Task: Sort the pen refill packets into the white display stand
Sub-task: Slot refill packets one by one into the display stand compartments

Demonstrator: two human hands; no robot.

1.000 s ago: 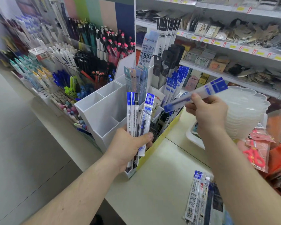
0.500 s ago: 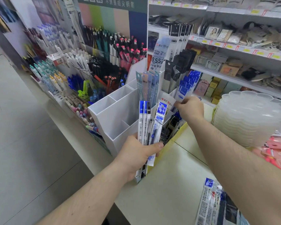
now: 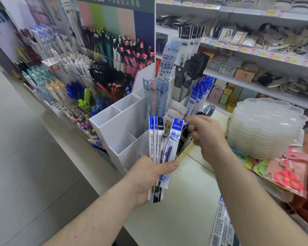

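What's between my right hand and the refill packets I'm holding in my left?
Nothing visible. The right hand hovers just right of the refill packets that the left hand grips, with only open air between.

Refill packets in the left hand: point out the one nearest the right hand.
The rightmost packet of the fan, with the blue header, tilted toward the right hand; the others stand further left in the left hand.

Right hand (image 3: pixel 205 137) motion-blurred, grip unclear
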